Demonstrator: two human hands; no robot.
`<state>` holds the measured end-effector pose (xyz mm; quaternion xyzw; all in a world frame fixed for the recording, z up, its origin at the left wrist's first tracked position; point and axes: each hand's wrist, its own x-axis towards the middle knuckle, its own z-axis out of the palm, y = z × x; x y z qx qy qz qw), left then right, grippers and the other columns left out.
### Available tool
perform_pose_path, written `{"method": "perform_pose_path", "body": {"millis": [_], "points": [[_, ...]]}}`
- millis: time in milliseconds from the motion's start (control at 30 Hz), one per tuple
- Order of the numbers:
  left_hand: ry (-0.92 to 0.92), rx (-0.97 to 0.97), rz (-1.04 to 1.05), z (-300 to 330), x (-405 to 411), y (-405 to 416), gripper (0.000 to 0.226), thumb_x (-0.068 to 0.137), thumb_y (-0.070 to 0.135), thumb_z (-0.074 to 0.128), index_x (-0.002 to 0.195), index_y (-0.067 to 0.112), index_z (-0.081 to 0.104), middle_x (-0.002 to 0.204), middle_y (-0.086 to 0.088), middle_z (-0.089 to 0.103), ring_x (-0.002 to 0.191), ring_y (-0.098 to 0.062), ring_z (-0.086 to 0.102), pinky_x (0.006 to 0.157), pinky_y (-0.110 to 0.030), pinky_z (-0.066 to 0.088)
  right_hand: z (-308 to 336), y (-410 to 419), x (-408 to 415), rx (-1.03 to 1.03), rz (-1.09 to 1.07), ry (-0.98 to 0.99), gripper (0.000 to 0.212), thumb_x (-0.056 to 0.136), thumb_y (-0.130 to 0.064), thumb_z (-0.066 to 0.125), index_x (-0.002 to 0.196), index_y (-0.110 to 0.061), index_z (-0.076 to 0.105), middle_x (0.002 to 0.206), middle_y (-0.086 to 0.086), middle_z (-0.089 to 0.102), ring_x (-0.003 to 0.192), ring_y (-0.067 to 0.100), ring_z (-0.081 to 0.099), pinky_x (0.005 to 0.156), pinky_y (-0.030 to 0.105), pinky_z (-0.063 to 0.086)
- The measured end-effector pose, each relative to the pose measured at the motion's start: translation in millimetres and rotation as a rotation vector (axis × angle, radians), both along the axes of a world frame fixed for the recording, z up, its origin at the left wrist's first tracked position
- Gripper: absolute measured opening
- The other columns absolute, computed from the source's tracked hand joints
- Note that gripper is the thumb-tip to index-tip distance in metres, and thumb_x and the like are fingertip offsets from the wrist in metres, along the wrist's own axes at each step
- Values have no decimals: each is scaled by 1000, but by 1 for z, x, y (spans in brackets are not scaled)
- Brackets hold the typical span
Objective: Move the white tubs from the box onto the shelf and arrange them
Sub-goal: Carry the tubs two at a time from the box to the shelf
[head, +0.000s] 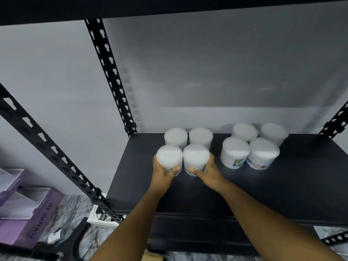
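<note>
We have a tub in each hand on the dark shelf (282, 185): our left hand (163, 173) wraps the left tub (169, 157), thumb curled across its label, and our right hand (208, 171) wraps the right tub (196, 157) the same way. The two touch side by side, just in front of two back tubs (188, 137); four more tubs (250, 147) stand in a cluster to the right, some leaning. They look like thin clear plastic packed with cotton buds, so we judge them light, a little squeezable and smooth-walled. A low grip around the wall seems best, lightly, sliding rather than lifting by the lid.
</note>
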<state>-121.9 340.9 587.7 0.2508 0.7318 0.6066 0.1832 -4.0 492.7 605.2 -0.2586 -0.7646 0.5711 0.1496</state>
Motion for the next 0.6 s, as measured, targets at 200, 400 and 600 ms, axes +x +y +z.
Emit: {"method": "perform_pose_path", "body": {"millis": [200,400,600], "points": [[24,-27,6,2,-10,-2,88,73,32,79,137,34,18,137,7,40,127,-12,44,106,-41,44,0,2,-13,-4,26,-25,92,80,-17,76,144,-12,11,135,-6,27,124,8,32,101,24,32],[25,-19,18,3,-21,-4,82,80,15,77,135,31,19,133,10,40,123,-9,44,94,-16,41,0,4,-26,-13,47,-25,93,78,-19,77,145,-16,11,138,-6,30,126,9,33,104,26,33],[13,-42,13,0,-31,-5,87,76,27,79,140,31,20,137,11,40,127,-9,44,101,-26,40,-2,6,-36,-13,48,-12,96,76,-19,79,145,-19,12,143,-2,32,131,13,35,109,31,34]]}}
